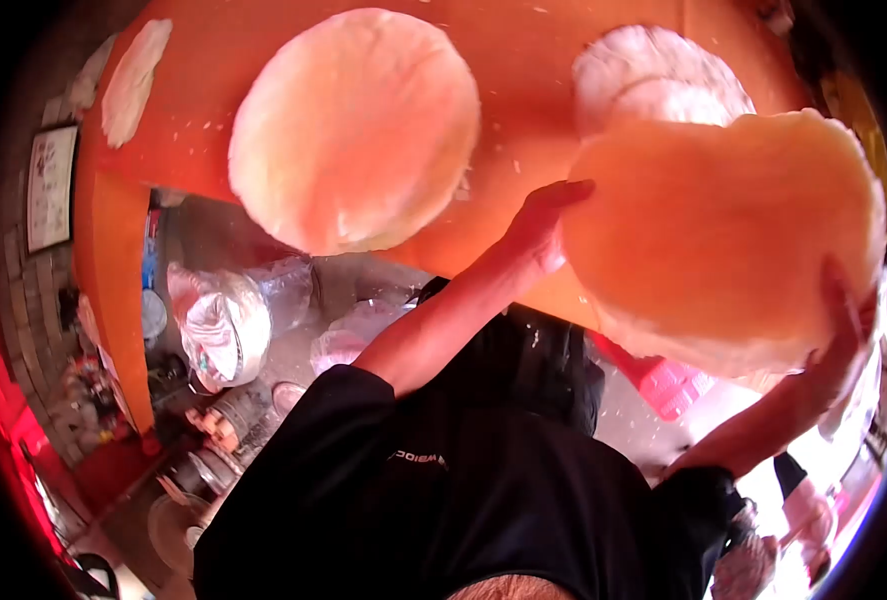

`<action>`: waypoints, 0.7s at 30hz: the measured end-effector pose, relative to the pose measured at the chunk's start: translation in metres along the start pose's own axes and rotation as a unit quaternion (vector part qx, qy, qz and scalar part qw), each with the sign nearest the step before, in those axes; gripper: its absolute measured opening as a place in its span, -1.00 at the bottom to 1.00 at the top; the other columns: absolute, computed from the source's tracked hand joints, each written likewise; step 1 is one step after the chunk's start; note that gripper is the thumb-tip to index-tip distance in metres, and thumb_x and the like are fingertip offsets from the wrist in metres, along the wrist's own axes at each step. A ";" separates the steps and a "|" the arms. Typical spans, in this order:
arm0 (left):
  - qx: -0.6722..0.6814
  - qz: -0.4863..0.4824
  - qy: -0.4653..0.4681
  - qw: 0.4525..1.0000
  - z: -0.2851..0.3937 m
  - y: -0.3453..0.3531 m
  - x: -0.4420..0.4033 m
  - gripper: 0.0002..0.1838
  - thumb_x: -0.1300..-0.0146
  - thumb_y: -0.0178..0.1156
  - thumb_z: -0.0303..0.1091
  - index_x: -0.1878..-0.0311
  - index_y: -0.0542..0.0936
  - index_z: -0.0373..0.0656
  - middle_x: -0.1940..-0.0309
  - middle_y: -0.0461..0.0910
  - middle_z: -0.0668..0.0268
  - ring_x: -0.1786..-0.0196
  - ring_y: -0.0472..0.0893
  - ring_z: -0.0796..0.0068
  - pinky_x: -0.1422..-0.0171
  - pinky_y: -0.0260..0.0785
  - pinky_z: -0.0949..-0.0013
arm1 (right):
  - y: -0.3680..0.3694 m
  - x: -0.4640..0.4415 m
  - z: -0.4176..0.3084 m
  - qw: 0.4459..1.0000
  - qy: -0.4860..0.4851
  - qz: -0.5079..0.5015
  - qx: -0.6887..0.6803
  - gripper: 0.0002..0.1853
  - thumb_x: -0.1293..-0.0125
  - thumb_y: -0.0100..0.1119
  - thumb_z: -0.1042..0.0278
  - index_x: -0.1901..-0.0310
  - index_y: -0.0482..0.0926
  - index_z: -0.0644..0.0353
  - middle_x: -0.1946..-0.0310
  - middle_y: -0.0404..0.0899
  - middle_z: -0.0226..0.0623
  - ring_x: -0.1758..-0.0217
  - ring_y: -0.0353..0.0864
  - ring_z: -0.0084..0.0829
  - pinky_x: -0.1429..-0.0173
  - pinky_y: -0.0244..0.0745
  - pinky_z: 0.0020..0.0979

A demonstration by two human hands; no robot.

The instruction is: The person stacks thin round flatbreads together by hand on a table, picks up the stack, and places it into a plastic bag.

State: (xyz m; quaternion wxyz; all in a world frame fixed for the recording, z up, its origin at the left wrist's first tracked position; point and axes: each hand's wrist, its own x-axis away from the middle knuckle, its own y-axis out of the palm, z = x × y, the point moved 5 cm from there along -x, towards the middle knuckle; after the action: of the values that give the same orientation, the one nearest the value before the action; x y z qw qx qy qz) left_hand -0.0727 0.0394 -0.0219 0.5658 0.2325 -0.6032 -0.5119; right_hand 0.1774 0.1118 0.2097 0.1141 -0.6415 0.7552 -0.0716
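Observation:
A thick, pale, soft-looking slab (723,230) with a fluffy rim is held up between my two hands at the right; its exact kind cannot be told. My left hand (548,225) grips the slab's left edge, thumb on the near face. At the lower right edge, my right hand (841,325) has fingers over the face, partly blurred. A flat round pale slab (353,130) lies on the orange table, left of my left hand. Behind the held slab, a whitish wrinkled round piece (658,70) is partly covered.
The orange table (523,130) carries white crumbs and a long pale strip (135,82) at far left. Below its edge stand a plastic-wrapped white bundle (225,325) and a pink basket (675,388). A framed sheet (51,188) hangs on the left brick wall.

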 end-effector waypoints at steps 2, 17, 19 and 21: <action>-0.040 -0.003 0.047 0.998 0.036 0.012 0.013 -0.53 -0.30 0.16 -0.28 -0.21 0.42 -0.31 -0.10 0.53 0.12 -0.10 0.54 0.23 -0.21 0.41 0.18 | 0.027 -0.010 -0.019 0.999 -0.036 -0.033 -0.013 -0.52 -0.11 0.27 0.41 -0.11 0.52 0.34 0.06 0.60 -0.19 0.00 0.57 -0.33 -0.20 0.38 -0.36; -0.285 0.381 0.423 0.771 0.299 -0.185 0.283 -0.63 -0.14 0.24 -0.54 -0.04 0.52 -0.37 0.06 0.60 0.19 0.04 0.61 0.38 -0.06 0.46 0.35 | 0.376 0.085 0.125 0.848 0.213 -0.438 -0.207 -0.59 -0.11 0.30 0.32 0.01 0.52 0.30 0.24 0.63 -0.23 0.27 0.64 -0.40 0.31 0.63 -0.31; -0.293 0.405 0.409 0.763 0.305 -0.191 0.290 -0.64 -0.13 0.24 -0.54 -0.03 0.52 -0.37 0.07 0.61 0.19 0.07 0.61 0.40 -0.02 0.46 0.38 | 0.369 0.097 0.104 0.852 0.247 -0.429 -0.169 -0.37 0.03 0.45 0.46 -0.10 0.39 0.36 0.22 0.65 -0.12 0.21 0.68 -0.36 0.24 0.64 -0.37; -0.335 0.455 0.365 0.740 0.315 -0.206 0.307 -0.65 -0.19 0.24 -0.42 -0.04 0.52 -0.31 0.07 0.60 0.22 0.04 0.58 0.40 -0.04 0.42 0.38 | 0.362 0.085 0.094 0.908 0.172 -0.379 -0.050 -0.31 0.01 0.46 0.36 -0.15 0.35 0.38 0.22 0.65 -0.14 0.20 0.67 -0.36 0.19 0.62 -0.37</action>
State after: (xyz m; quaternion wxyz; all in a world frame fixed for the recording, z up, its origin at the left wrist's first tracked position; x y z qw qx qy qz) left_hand -0.5012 -0.1892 -0.0148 0.9498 -0.1048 -0.1739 -0.2381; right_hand -0.1552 0.0917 0.0197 -0.0859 -0.8619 0.4660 -0.1807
